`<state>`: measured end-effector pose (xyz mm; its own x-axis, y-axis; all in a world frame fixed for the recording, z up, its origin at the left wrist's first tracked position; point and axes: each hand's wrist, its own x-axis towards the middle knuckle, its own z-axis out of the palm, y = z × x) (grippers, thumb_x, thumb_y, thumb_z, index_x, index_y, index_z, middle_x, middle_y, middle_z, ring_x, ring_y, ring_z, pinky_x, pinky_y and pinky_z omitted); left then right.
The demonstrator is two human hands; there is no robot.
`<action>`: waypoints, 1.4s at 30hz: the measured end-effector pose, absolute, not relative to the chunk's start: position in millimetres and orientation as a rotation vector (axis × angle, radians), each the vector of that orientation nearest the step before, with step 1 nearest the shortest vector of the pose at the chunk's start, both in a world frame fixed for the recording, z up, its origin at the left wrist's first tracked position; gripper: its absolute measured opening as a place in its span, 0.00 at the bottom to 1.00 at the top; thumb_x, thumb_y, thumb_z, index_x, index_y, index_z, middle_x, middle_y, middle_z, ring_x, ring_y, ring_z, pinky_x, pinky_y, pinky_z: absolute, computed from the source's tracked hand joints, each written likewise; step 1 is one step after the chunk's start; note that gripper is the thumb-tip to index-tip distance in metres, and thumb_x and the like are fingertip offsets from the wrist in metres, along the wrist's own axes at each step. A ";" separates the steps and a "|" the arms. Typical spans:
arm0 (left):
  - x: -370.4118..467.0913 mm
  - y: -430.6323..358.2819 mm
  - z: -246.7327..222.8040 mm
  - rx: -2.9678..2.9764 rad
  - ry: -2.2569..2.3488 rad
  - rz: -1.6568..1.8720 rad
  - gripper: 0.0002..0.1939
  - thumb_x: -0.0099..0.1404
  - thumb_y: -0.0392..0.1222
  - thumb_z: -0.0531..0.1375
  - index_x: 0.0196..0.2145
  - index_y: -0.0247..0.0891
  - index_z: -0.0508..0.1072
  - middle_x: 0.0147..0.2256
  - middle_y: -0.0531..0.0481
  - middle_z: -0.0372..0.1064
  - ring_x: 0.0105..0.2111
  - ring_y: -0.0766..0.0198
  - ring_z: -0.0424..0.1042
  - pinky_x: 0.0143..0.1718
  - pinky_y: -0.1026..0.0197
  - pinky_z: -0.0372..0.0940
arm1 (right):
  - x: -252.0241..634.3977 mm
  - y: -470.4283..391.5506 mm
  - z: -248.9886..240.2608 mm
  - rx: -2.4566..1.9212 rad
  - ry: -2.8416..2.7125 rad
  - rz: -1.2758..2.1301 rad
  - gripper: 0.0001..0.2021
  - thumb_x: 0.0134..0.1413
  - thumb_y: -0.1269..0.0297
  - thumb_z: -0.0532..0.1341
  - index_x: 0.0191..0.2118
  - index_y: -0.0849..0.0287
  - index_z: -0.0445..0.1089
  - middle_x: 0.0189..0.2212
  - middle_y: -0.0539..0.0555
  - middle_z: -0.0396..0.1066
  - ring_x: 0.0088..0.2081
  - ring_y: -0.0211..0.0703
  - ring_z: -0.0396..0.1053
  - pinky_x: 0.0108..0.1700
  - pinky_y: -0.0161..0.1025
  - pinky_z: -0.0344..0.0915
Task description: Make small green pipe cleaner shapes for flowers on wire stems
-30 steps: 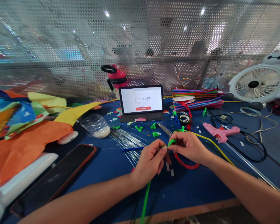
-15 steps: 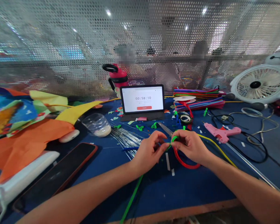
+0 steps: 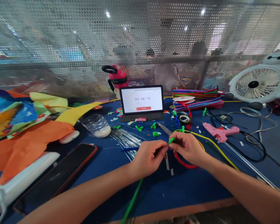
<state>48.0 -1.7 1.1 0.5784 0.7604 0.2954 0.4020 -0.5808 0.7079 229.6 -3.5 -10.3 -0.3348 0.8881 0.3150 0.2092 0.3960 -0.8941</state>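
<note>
My right hand [image 3: 189, 147] pinches a short, curled green pipe cleaner [image 3: 172, 140] between thumb and fingertips. Against it, the fingertips of my left hand [image 3: 148, 157] are closed in a pinch on its end, which they mostly hide. Beneath my right hand lie scissors, their metal blades [image 3: 164, 128] pointing away and a red handle loop [image 3: 189, 166] showing below. Small twisted green pieces [image 3: 156, 134] lie just beyond my hands. A long green pipe cleaner [image 3: 133, 200] runs from under my left forearm toward the table's front edge. Silver wires [image 3: 124, 140] fan out beyond my left hand.
A tablet [image 3: 142, 99] showing a timer stands at the back, beside a pink bottle [image 3: 118, 79]. Rightward are pipe cleaner bundles [image 3: 198, 105], a pink glue gun [image 3: 220, 132] and a white fan [image 3: 256, 84]. Leftward lie a phone [image 3: 58, 174], orange felt [image 3: 35, 137] and a plastic cup [image 3: 96, 126].
My left fingers have closed into a tighter pinch beside the green curl. Another small twisted green piece now shows on the table beyond my hands. The view has shifted slightly.
</note>
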 end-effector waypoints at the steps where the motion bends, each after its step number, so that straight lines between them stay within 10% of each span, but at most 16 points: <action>1: 49.4 -2.3 2.6 2.032 0.906 0.774 0.11 0.65 0.42 0.52 0.29 0.36 0.70 0.22 0.51 0.69 0.19 0.70 0.64 0.22 0.68 0.56 | 229.6 -4.2 -9.4 -0.936 -1.778 0.997 0.05 0.52 0.65 0.61 0.30 0.60 0.65 0.24 0.50 0.67 0.27 0.37 0.66 0.30 0.34 0.62; 6: 53.5 -4.0 5.7 1.333 0.759 0.668 0.14 0.58 0.50 0.59 0.27 0.35 0.67 0.15 0.58 0.61 0.10 0.78 0.44 0.12 0.70 0.40 | 235.1 -6.0 -1.8 -0.777 -1.934 0.791 0.05 0.55 0.64 0.59 0.31 0.59 0.66 0.27 0.52 0.68 0.30 0.38 0.67 0.34 0.35 0.63; 14: 44.0 -1.9 5.2 2.336 0.918 0.842 0.06 0.59 0.35 0.53 0.26 0.37 0.67 0.21 0.54 0.63 0.20 0.71 0.60 0.23 0.68 0.53 | 238.3 -3.4 -1.4 -0.946 -1.899 1.106 0.23 0.60 0.47 0.47 0.26 0.61 0.63 0.20 0.49 0.63 0.21 0.33 0.59 0.24 0.31 0.56; 33: 52.1 -2.6 4.2 1.175 0.687 0.543 0.10 0.53 0.45 0.60 0.25 0.35 0.65 0.14 0.58 0.58 0.08 0.79 0.42 0.10 0.70 0.36 | 246.7 2.0 -0.5 -0.460 -2.375 0.255 0.12 0.61 0.71 0.48 0.33 0.56 0.67 0.29 0.52 0.65 0.31 0.37 0.61 0.36 0.35 0.60; 42: 40.7 -6.0 0.2 2.733 0.742 0.854 0.07 0.60 0.32 0.52 0.25 0.36 0.65 0.21 0.53 0.62 0.20 0.71 0.58 0.21 0.66 0.48 | 245.2 5.2 -7.3 -0.803 -2.323 0.585 0.20 0.61 0.51 0.49 0.25 0.60 0.62 0.20 0.48 0.60 0.23 0.34 0.57 0.27 0.32 0.53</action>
<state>40.7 -6.0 0.2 0.7100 0.5124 0.4830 0.4067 -0.8583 0.3128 245.2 5.2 -7.3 -0.6330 0.6647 0.3968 0.3976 0.7189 -0.5701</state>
